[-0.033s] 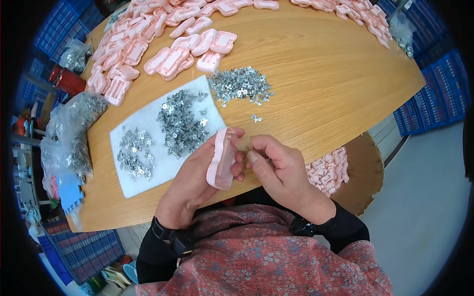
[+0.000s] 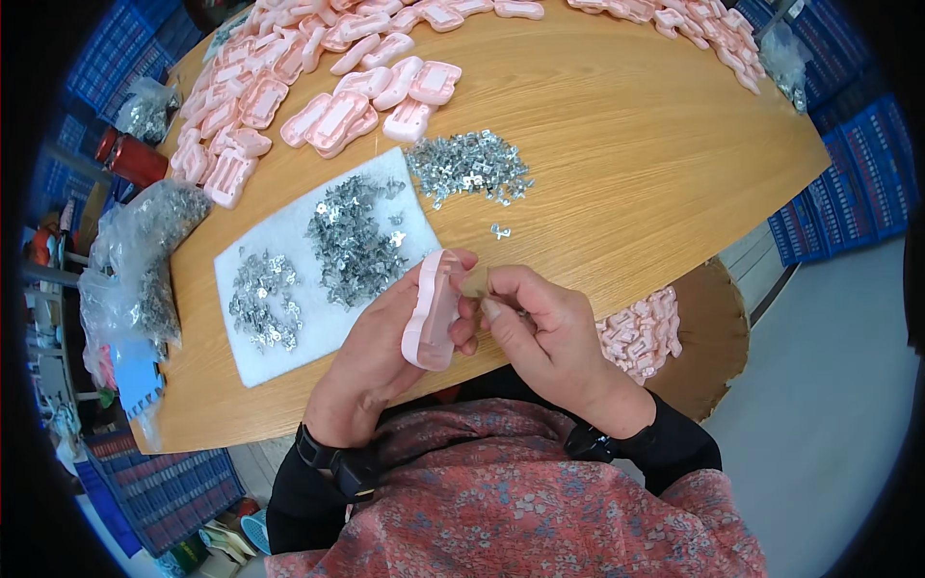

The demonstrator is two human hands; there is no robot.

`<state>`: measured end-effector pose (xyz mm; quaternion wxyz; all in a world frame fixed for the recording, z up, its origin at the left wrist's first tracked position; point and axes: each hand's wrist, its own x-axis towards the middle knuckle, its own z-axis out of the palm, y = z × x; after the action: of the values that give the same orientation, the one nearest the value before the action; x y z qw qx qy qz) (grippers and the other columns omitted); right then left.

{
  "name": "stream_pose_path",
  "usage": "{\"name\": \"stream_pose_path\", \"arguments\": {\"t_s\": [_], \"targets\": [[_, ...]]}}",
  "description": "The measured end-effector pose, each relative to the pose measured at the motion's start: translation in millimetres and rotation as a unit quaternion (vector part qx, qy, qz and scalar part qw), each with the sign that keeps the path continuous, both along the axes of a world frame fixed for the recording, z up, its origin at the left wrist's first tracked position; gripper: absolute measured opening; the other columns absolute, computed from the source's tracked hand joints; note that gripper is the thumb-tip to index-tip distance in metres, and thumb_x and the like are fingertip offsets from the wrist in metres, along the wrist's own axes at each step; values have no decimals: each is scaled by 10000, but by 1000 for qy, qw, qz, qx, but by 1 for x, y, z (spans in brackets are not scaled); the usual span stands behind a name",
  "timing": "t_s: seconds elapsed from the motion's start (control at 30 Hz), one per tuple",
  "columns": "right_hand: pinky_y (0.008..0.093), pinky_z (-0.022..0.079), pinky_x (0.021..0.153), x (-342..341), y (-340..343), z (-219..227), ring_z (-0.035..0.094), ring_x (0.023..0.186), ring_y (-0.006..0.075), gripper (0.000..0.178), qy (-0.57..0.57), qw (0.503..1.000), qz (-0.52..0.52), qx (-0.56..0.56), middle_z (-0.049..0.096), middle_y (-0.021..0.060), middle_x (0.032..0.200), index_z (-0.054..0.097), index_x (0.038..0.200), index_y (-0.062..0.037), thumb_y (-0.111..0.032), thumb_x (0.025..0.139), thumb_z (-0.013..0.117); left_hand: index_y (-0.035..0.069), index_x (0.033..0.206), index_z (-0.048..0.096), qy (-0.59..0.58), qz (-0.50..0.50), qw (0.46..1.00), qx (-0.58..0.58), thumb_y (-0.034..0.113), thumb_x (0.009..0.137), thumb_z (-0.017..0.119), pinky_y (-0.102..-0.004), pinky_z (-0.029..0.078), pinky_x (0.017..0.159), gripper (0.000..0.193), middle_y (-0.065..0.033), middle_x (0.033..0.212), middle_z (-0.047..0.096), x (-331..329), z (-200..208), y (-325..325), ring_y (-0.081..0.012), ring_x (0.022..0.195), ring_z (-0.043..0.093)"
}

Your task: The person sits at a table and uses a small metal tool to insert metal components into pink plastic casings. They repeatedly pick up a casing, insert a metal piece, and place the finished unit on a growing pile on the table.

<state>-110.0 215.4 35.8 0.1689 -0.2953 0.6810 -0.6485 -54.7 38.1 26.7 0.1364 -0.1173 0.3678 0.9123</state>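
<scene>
My left hand is wrapped round a pale pink plastic casing, held on edge with its open side toward my right hand. My right hand is closed at the casing's open side, thumb against the bent index finger. A tan cover wraps that index fingertip. Whatever lies between the right fingers is hidden. Beyond my hands, small silvery metal clips lie heaped on a white foam sheet, with a second heap of clips to its left.
More metal clips lie on the wooden table, with a stray clip nearer. Pink casings pile up at the far left. A clear bag of clips sits left. A carton of pink parts stands right, below the table edge.
</scene>
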Motion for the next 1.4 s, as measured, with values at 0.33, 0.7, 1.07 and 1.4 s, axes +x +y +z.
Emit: {"name": "stream_pose_path", "arguments": {"t_s": [0.33,0.7,1.07,1.4], "targets": [[394,495,593,9,-1,-7,638,699,312,388,253,965,-6,72,622,119,775,578,1125,-34,-130,786,740,65,1443,349,20,9,998,-63,305,1037,464,-306,525,767,485,-132,1196,568,-1,-2,4,-179,904,609],[352,518,613,-4,19,-1,658,706,261,348,257,962,-69,63,660,121,829,614,1024,-21,-117,742,796,83,1407,390,33,21,989,-140,115,989,493,-342,505,921,432,-85,1199,593,5,-14,12,-193,1092,598],[298,494,619,-4,19,24,628,696,158,235,111,977,133,126,647,54,787,666,995,-48,-123,799,772,40,1487,339,84,-344,909,-218,445,1012,503,-234,502,771,646,-44,1073,586,5,15,-19,-88,904,571],[294,468,622,-74,-67,3,577,677,154,170,223,948,33,226,628,76,804,666,983,-15,-111,854,722,17,1413,440,-33,-96,994,-47,487,1046,355,-319,554,761,602,-122,1058,648,47,-4,-45,-186,851,655]]}}
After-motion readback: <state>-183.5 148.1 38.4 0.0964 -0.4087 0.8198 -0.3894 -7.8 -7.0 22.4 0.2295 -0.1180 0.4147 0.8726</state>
